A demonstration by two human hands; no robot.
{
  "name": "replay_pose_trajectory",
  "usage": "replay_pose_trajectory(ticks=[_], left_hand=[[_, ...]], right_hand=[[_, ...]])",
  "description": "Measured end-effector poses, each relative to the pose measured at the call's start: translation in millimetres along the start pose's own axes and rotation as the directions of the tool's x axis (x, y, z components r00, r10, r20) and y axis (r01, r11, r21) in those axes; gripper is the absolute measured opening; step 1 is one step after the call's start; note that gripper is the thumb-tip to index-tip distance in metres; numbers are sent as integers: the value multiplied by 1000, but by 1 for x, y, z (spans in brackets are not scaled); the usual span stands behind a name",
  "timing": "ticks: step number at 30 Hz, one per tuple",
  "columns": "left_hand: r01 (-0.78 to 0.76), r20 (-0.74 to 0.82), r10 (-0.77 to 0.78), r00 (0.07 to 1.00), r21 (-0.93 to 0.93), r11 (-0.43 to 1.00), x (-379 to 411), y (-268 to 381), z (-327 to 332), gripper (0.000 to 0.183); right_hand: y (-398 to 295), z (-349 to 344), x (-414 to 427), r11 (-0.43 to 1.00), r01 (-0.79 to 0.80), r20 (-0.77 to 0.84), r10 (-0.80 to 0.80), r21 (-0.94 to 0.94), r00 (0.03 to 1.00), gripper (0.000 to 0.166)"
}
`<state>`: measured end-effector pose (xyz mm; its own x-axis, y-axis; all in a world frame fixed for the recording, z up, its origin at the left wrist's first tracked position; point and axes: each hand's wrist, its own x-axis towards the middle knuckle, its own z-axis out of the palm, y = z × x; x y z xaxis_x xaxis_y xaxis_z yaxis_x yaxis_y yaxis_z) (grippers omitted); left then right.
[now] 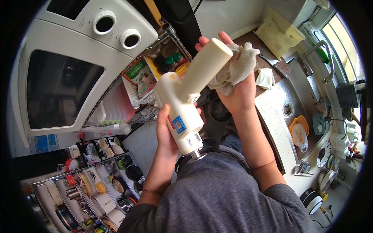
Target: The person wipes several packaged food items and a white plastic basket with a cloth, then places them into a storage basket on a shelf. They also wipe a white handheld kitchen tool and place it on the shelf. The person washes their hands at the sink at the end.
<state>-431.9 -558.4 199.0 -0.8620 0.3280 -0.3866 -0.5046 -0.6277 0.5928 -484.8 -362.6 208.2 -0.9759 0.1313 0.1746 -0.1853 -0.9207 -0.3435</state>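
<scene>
My left hand (166,131) grips the body of a cream plastic handheld appliance (180,102), its thumb beside a blue and a red sticker. The appliance lies at a slant across the middle of the view. Its thick handle points to the upper right, and a round metal end faces my grey shirt. Behind the handle, my right hand (243,90) is palm up with a crumpled off-white cloth (237,68) held in it, against or close to the handle. Several right fingertips show past the handle's end. Part of the cloth is hidden by the handle.
A white oven (84,35) with two knobs stands upper left, beside a wire shelf holding a white basket (135,96). Lower left is a rack (58,176) of kitchenware. On the right are a steel sink (300,96) with an orange basket (304,122), a faucet (330,62) and a cleaver (272,61).
</scene>
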Motion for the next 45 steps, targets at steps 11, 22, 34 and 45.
replay_pose_trajectory(ticks=[11,22,34,45], left_hand=[[343,126,-319,939,-310,887,3,-25,-12,71],[-570,168,641,749,655,495,18,-25,-27,69],[-128,72,149,986,-238,963,18,-5,-41,70],[-37,124,81,989,-325,945,13,-26,-11,66]], right_hand=[[19,-9,2,892,-73,248,202,-445,948,95],[39,-17,-11,944,-171,-137,137,-283,981,72],[8,-13,-37,933,-112,-134,69,-343,989,58],[21,10,-42,303,591,638,81,-748,766,29]])
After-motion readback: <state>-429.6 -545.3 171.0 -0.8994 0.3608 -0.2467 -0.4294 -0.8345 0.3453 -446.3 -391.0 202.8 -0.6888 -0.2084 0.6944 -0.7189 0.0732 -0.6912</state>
